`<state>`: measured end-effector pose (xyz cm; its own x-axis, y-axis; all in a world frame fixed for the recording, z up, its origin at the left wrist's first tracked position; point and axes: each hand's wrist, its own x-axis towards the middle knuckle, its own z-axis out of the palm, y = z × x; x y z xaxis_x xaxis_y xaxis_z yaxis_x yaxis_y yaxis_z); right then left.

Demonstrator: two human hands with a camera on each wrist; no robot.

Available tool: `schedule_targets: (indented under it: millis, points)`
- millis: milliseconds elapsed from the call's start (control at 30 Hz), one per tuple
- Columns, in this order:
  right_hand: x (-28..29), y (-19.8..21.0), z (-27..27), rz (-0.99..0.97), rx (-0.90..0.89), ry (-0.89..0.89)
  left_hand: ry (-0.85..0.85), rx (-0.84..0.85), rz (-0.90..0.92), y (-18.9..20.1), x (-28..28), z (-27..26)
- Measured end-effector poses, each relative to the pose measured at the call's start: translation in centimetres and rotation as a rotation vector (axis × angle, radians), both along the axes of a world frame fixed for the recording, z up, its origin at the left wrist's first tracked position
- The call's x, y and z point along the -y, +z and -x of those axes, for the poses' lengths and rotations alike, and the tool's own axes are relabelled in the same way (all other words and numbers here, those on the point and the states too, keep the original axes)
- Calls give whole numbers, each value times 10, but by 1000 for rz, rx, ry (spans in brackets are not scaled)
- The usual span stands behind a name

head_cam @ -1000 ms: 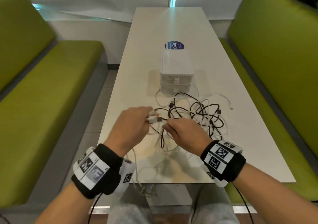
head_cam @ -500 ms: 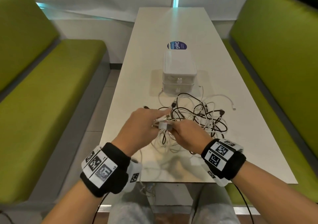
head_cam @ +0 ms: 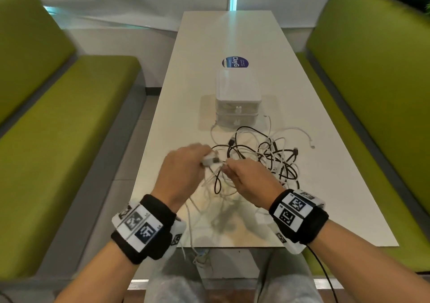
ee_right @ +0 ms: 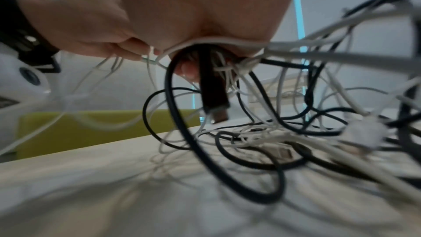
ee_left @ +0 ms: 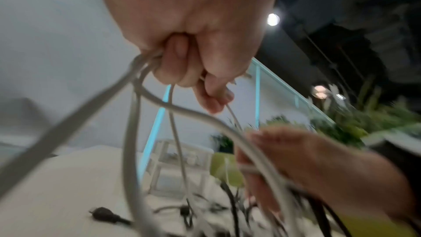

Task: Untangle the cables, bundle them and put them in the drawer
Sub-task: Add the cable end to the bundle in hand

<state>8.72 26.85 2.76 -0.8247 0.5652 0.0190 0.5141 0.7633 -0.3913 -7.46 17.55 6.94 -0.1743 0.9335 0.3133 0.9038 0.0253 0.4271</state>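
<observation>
A tangle of black and white cables lies on the white table in front of a small white drawer unit, both drawers closed. My left hand is curled round several loops of white cable with a white plug end showing by its fingers. My right hand pinches white cable strands just right of the plug. A black USB plug hangs under the right hand. Both hands hover above the table, nearly touching.
Green benches flank the table on both sides. A round blue sticker sits behind the drawer unit. White cable ends hang over the table's near edge toward my lap. A loose white connector lies right of the tangle.
Both hands have drawn closer together and lifted slightly with the white cable. The left hand has gathered more white loops, and the tangle has shifted a little toward me.
</observation>
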Motion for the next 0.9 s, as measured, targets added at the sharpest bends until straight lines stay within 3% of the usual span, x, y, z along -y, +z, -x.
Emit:
schedule_targets:
  millis: [67, 167, 233, 400, 533, 667, 900]
  points:
    - [-5, -5, -6, 36, 47, -37, 161, 129, -188, 10, 1, 18]
    - [-8, -12, -8, 52, 65, -54, 268, 75, -191, 16, 1, 27]
    - [-8, -11, -4, 61, 76, -64, 234, 37, -132, 11, 1, 18]
    - [-3, -3, 1, 2, 13, -37, -52, -46, 42, -11, -2, -8]
    - [1, 3, -1, -46, -2, 18, -67, -137, 219, -16, -6, -15]
    - [-1, 5, -3, 17, -32, -8, -12, -73, 40, -2, -3, 1]
    - [-7, 0, -5, 6, 16, 7, 306, 100, -240, 14, 8, 30]
